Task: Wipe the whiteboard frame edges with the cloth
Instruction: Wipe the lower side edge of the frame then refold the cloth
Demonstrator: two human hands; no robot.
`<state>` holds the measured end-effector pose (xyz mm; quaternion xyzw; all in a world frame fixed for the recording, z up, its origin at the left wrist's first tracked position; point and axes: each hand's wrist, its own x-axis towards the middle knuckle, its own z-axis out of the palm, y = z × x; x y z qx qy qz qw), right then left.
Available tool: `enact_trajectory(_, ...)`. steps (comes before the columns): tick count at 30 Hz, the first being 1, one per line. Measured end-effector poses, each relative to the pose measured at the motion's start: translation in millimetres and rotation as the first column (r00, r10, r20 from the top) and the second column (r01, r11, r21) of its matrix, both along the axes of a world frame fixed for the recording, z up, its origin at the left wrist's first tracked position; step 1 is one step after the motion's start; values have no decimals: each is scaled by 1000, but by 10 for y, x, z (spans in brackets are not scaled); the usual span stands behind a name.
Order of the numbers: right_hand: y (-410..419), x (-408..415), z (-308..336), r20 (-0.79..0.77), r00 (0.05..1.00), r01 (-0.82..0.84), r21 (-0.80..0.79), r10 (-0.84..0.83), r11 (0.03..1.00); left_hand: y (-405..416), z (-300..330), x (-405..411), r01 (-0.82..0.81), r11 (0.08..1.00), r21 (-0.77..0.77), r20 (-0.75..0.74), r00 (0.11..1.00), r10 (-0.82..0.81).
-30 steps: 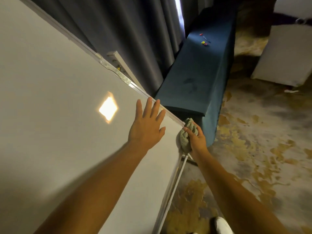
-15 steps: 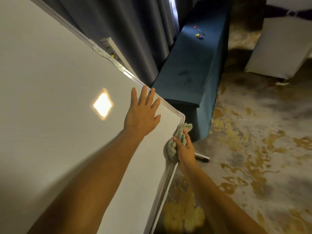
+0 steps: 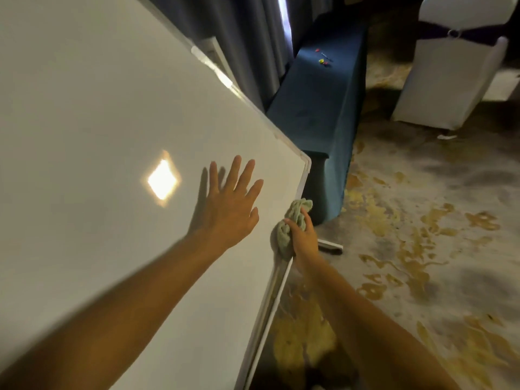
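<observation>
Head view: one left hand (image 3: 225, 204) flat, fingers spread, on whiteboard (image 3: 98, 122); right hand (image 3: 304, 237) clutching one cloth (image 3: 284, 235).

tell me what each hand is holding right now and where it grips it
The right hand grips the bunched green cloth around its middle, against the whiteboard frame. The left hand holds nothing, lying flat on the board.

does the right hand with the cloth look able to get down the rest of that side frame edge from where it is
Probably yes. The right hand already grips the cloth against the side frame edge, and nothing visible blocks the strip below it.
</observation>
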<state>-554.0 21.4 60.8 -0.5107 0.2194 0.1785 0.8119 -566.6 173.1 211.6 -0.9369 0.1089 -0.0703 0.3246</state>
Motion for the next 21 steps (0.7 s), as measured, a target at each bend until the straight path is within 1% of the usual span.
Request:
enact_trajectory(4, -30, -137, 44, -2, 1000, 12, 0, -12, 1000, 53, -89, -504, 10, 1000, 19, -33, 999, -10)
enact_trajectory(7, -45, -335, 53, -11, 1000, 16, -3, -17, 1000, 38, -155, -718, -22, 998, 63, -58, 998, 26)
enact_trajectory(13, -65, -760, 124, -88, 996, -22, 27, 24, 999, 29, -222, -727, -63, 990, 123, -51, 996, 69)
enact_trajectory(16, -108, -832, 207, -10, 996, -83, 3, 83, 997, 14, -231, -710, -68, 988, 140, -54, 996, 76)
enact_trajectory(17, -109, -873, 202, -6, 997, -83, 8, 83, 997, -2, -217, -705, -68, 986, 151, -60, 995, 78)
enact_trajectory(20, -85, -1005, 209, -96, 995, -26, 63, 32, 998, -6, -220, -723, -61, 987, 149, -46, 997, 68)
enact_trajectory(21, -67, -1044, 202, -91, 995, -22, 63, 27, 998, -10, -213, -717, -57, 987, 151, -41, 997, 64)
